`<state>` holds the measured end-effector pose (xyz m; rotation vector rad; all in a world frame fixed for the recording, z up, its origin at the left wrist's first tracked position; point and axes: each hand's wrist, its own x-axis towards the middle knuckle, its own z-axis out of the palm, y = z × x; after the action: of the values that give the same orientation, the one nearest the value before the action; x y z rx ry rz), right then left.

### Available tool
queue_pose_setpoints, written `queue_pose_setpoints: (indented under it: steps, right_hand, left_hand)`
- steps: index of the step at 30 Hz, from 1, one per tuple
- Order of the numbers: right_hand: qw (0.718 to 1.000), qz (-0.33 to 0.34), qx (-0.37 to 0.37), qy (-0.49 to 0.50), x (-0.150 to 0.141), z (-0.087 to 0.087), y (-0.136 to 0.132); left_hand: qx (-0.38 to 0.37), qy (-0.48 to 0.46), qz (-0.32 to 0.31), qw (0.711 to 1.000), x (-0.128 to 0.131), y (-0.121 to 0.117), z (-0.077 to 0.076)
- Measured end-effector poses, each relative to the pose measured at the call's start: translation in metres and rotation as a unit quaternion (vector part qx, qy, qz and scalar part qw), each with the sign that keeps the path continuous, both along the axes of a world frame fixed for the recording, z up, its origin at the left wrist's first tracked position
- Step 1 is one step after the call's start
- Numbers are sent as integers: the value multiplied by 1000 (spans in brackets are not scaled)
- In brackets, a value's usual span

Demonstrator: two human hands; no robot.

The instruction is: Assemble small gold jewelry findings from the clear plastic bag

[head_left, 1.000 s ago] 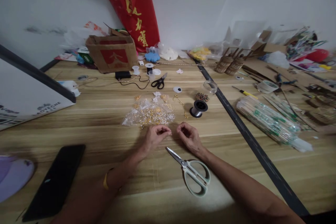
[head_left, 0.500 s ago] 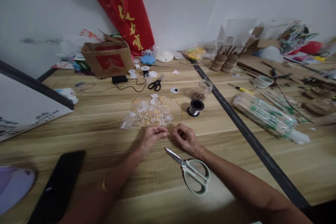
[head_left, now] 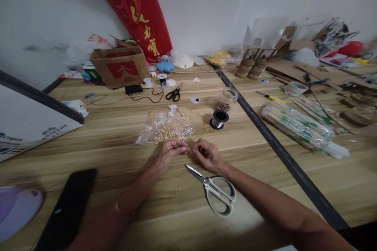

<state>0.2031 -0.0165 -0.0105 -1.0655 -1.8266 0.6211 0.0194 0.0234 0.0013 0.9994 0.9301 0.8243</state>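
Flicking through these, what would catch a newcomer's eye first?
Probably the gold-lettered red bag, tilted by the wall at back left. Next, perhaps the glittering heap of gold and silver pieces on the table, just beyond the left grip. Nearer the camera, pale-handled scissors lie between the forearms.

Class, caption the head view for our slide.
Left hand and right hand nearly meet between a glittering pile of small gold-coloured pieces and pale-handled scissors.

The surface I see is smooth, grained wood. Just beyond the hands, shiny, metallic-looking trinkets glint among crinkled clear plastic; on their near side, scissors mix polished metal with smooth, plastic-looking grips.
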Motion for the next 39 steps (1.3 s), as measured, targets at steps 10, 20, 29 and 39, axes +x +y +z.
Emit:
queue_pose_setpoints:
  steps: [10,20,29,39]
  right_hand:
    - [1000,1,10,-8,0,0,0]
    - [1000,3,24,-11,-1,1,0]
    - [1000,4,23,-16,-1,0,0]
    - [1000,5,15,-19,-1,-1,0]
  left_hand:
    - [-1,0,-5,1000,0,0,-1]
    - [8,-4,-16,1000,0,1,-3]
    - [15,18,-26,999,0,-1,0]
    - [23,28,-28,999,0,-1,-1]
